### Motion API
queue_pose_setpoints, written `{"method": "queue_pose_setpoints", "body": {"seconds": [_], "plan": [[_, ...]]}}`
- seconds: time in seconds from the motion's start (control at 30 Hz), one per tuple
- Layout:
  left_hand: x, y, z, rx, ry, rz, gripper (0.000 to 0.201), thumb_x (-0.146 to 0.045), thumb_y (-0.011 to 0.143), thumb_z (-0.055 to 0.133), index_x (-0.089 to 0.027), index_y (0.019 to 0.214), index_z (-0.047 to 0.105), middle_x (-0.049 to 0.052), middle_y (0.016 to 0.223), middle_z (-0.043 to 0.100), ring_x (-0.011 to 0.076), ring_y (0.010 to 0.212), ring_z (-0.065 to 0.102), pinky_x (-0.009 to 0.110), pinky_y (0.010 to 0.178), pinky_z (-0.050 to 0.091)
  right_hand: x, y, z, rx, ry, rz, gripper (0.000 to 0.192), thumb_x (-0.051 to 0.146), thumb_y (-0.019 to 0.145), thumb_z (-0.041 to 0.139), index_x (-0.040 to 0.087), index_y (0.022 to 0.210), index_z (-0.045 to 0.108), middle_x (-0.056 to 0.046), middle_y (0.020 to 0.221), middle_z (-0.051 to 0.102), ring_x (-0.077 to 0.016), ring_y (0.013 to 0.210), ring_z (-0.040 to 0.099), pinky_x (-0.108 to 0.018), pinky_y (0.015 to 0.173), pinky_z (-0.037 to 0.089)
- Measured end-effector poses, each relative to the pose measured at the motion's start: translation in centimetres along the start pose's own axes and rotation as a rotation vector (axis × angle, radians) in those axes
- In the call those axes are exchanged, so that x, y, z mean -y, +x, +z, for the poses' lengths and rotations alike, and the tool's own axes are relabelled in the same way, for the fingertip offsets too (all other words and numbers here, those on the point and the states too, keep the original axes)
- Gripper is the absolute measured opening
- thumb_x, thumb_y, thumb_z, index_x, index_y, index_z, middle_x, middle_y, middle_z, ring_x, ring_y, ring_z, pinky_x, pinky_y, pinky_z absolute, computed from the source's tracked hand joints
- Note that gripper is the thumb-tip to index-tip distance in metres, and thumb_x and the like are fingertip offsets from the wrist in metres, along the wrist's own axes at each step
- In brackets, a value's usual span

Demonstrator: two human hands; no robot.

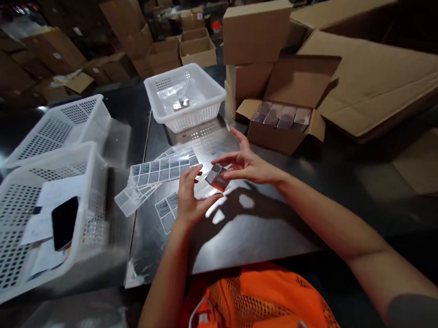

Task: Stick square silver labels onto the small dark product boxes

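Observation:
A small dark box (218,177) with a reddish lower side is held over the metal table between the thumb and fingers of my right hand (244,163). Just to its left, my left hand (192,194) has its thumb and fingers spread apart, with nothing plainly between them. Beneath and left of that hand lie sheets of dark rectangular labels (163,172), overlapping one another. A further label sheet (168,210) is partly hidden behind my left hand.
An open carton (274,137) of similar small boxes stands at the back right. Behind the labels is a white basket (184,123) with plastic bags and small items. Two more baskets stand left, the nearer basket (91,199) holding papers and a black phone (63,222). Flattened cardboard (377,85) lies right.

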State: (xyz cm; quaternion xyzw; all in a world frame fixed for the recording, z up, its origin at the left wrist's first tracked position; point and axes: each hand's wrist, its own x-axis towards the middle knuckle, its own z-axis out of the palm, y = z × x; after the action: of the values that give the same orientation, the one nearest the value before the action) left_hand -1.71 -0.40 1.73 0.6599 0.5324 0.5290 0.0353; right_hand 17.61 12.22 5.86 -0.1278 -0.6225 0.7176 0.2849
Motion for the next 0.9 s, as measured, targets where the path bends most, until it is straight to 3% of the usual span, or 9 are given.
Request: {"method": "queue_pose_setpoints", "body": {"seconds": [0.13,0.3,0.37,0.43,0.53,0.67,0.73,0.83,0.9], "plan": [[0.8,-1.3,-0.5,-0.081,-0.013,-0.015,0.087,-0.055,0.074,0.088,-0.029,0.147,0.048,0.014,0.133,0.058,0.0257,0.106,0.066,0.038,0.082,0.057,0.0,0.6,1.4,-0.073,-0.058,-0.003,0.144,0.020,0.070,0.092,0.033,0.163,-0.016,-0.002,0.111,0.077,-0.0166,0.097,0.073,-0.025,0.078,0.060],[0.8,-1.7,-0.9,-0.094,0.144,0.094,0.092,-0.053,0.072,0.089,-0.030,0.150,0.045,0.014,0.138,0.056,0.0290,0.118,0.063,0.043,0.095,0.055,-0.1,2.0,3.3,-0.188,-0.051,0.144,0.143,0.023,0.068,0.093,0.029,0.163,-0.014,0.001,0.095,0.075,-0.0154,0.072,0.070,-0.026,0.064,0.058],[0.7,-1.6,-0.9,-0.161,0.111,-0.018,0.099,-0.058,0.067,0.091,-0.028,0.150,0.045,0.014,0.135,0.058,0.0280,0.114,0.064,0.041,0.091,0.056,-0.7,2.5,4.0,-0.262,-0.069,0.106,0.144,0.027,0.063,0.096,0.028,0.162,-0.009,-0.001,0.101,0.074,-0.0161,0.076,0.069,-0.027,0.065,0.058],[0.6,-1.5,-1.0,-0.196,-0.034,-0.232,0.099,-0.065,0.065,0.089,-0.026,0.146,0.049,0.013,0.127,0.062,0.0259,0.108,0.067,0.038,0.087,0.057,-1.8,2.6,4.7,-0.343,-0.144,-0.043,0.142,0.031,0.062,0.097,0.027,0.161,-0.004,-0.004,0.110,0.073,-0.0180,0.088,0.070,-0.030,0.074,0.059],[0.7,-1.3,-1.0,-0.105,-0.419,-0.558,0.089,-0.071,0.067,0.082,-0.024,0.137,0.056,0.010,0.114,0.070,0.0219,0.097,0.071,0.034,0.082,0.059,-3.6,2.4,5.4,-0.358,-0.374,-0.354,0.119,0.036,0.076,0.089,0.032,0.160,0.005,-0.007,0.119,0.071,-0.0223,0.103,0.068,-0.038,0.088,0.058],[0.2,-1.0,-1.2,-0.040,-0.643,-0.792,0.068,-0.058,0.060,0.090,-0.022,0.113,0.067,0.007,0.102,0.075,0.0200,0.085,0.074,0.032,0.075,0.060,-4.2,1.2,5.6,0.015,-0.722,-0.653,0.053,0.025,0.098,0.062,0.035,0.146,0.042,-0.007,0.122,0.068,-0.0234,0.111,0.067,-0.045,0.098,0.056],[-0.3,-0.8,-1.4,-0.054,-0.640,-0.829,0.061,-0.049,0.058,0.094,-0.021,0.105,0.068,0.005,0.095,0.076,0.0198,0.081,0.074,0.032,0.073,0.061,-3.2,0.5,5.5,0.080,-0.814,-0.707,0.043,0.022,0.097,0.063,0.033,0.137,0.054,-0.009,0.132,0.063,-0.0248,0.121,0.063,-0.045,0.102,0.055],[-0.9,-0.5,-1.7,-0.103,-0.639,-0.739,0.068,-0.043,0.052,0.098,-0.024,0.109,0.067,0.002,0.098,0.077,0.0184,0.081,0.075,0.030,0.073,0.062,-0.7,-0.5,5.3,-0.179,-0.770,-0.678,0.042,0.031,0.088,0.079,0.033,0.126,0.063,-0.009,0.142,0.053,-0.0294,0.133,0.054,-0.050,0.111,0.050],[-1.0,-0.4,-1.9,-0.117,-0.616,-0.627,0.068,-0.040,0.053,0.099,-0.024,0.111,0.068,0.002,0.101,0.078,0.0176,0.082,0.076,0.027,0.073,0.063,0.8,-0.8,5.4,-0.314,-0.605,-0.649,0.029,0.034,0.088,0.080,0.032,0.114,0.067,-0.006,0.129,0.061,-0.0277,0.128,0.058,-0.050,0.113,0.048]]}}
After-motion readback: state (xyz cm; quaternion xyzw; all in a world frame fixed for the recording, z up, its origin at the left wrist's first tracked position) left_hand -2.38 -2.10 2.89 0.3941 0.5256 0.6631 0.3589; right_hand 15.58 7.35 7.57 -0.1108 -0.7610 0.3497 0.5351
